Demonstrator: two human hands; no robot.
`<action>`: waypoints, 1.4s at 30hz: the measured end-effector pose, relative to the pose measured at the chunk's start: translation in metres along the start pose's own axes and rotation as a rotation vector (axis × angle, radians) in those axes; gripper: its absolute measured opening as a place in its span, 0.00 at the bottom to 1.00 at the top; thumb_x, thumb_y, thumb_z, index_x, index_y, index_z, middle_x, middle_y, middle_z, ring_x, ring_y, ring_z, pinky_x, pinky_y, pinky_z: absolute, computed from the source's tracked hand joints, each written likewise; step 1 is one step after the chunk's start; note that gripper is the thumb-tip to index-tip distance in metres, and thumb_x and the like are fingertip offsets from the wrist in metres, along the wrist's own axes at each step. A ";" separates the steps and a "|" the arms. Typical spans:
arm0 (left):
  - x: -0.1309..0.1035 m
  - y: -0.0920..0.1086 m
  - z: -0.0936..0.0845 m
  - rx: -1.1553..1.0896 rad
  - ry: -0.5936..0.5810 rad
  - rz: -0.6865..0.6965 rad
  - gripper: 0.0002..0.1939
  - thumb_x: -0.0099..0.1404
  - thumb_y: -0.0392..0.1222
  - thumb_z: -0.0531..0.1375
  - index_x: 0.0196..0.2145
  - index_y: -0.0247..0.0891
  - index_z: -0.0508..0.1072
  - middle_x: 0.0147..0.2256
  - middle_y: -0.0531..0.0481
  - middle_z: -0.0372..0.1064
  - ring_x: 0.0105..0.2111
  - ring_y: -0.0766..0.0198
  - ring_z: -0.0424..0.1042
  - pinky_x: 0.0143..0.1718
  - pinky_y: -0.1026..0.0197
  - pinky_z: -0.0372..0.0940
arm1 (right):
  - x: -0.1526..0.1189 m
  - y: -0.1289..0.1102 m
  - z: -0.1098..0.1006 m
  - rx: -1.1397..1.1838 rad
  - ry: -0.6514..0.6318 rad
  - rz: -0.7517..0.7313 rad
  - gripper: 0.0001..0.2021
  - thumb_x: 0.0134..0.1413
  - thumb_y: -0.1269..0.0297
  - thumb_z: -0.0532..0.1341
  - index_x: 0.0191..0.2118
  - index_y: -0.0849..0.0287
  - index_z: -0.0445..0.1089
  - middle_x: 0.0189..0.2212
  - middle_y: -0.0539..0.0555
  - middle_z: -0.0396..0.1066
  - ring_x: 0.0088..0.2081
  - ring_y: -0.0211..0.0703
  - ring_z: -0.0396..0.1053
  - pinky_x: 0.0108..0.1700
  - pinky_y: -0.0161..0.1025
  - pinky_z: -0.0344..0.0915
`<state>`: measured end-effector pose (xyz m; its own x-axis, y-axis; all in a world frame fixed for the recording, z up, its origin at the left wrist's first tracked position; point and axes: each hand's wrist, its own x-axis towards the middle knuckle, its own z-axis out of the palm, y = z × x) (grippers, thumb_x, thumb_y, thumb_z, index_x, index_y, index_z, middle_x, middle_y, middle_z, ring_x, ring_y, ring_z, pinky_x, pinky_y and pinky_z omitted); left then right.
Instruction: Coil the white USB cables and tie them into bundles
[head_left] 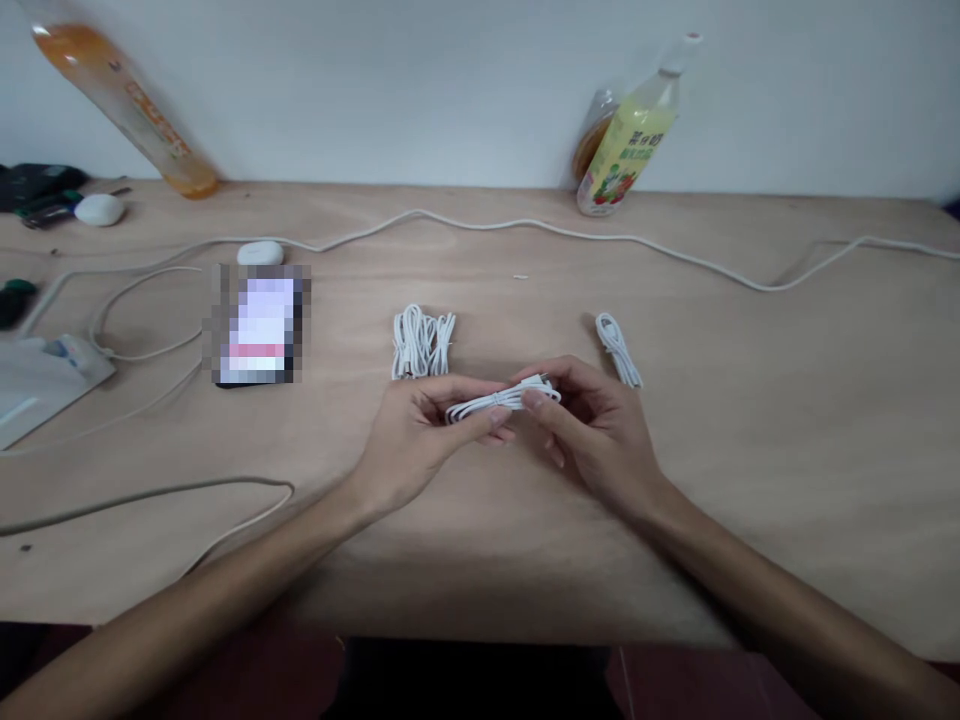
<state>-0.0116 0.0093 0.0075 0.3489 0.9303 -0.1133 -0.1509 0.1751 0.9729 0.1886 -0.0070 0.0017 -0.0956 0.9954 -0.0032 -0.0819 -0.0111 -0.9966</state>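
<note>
Between both hands, above the wooden table [787, 420], is a white charging cable [501, 398] folded into a tied bundle. My left hand [420, 425] pinches its left part with thumb and fingers. My right hand [592, 425] grips the right end, where a white plug shows beside the thumb. Just beyond my left hand lies a pile of white cable bundles [421, 340], its near edge partly covered by the hand. One more bundled white cable [619, 348] rests behind my right hand.
A phone [262, 325] with a blurred screen and a white case [259, 253] lie at left. A long white cord [480, 225] crosses the table's back. An orange bottle [127, 105] and a yellow bottle [630, 135] stand by the wall. Another cable [225, 482] lies near my left forearm.
</note>
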 end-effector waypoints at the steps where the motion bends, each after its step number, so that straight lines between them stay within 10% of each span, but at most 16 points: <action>1: 0.000 0.000 0.000 -0.002 -0.002 -0.004 0.09 0.64 0.38 0.76 0.43 0.38 0.89 0.41 0.48 0.89 0.34 0.59 0.88 0.40 0.60 0.85 | 0.001 0.000 -0.001 -0.001 0.001 0.004 0.10 0.62 0.54 0.73 0.41 0.55 0.80 0.26 0.45 0.71 0.18 0.31 0.58 0.15 0.31 0.57; 26: 0.001 -0.011 0.003 0.218 0.139 0.223 0.12 0.63 0.39 0.76 0.45 0.39 0.88 0.45 0.47 0.88 0.44 0.58 0.87 0.49 0.60 0.80 | 0.014 0.004 -0.004 0.204 -0.092 0.107 0.20 0.52 0.47 0.79 0.40 0.57 0.78 0.22 0.43 0.70 0.18 0.32 0.64 0.14 0.30 0.57; 33: 0.004 -0.009 -0.002 -0.046 -0.096 -0.020 0.19 0.74 0.50 0.69 0.55 0.35 0.83 0.41 0.42 0.88 0.35 0.53 0.88 0.40 0.53 0.84 | 0.014 0.004 -0.007 0.250 -0.123 0.091 0.19 0.54 0.53 0.78 0.48 0.54 0.79 0.27 0.43 0.72 0.20 0.30 0.63 0.16 0.30 0.54; 42: 0.002 -0.007 0.002 0.012 -0.226 -0.086 0.13 0.68 0.44 0.73 0.48 0.38 0.86 0.50 0.43 0.87 0.48 0.53 0.86 0.52 0.54 0.80 | 0.017 0.006 -0.006 0.213 -0.011 0.143 0.21 0.50 0.47 0.78 0.40 0.57 0.78 0.18 0.40 0.65 0.18 0.30 0.56 0.17 0.31 0.49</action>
<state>-0.0080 0.0092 0.0011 0.5581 0.8163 -0.1493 -0.1012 0.2455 0.9641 0.1929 0.0102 -0.0048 -0.1323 0.9812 -0.1408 -0.2739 -0.1727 -0.9461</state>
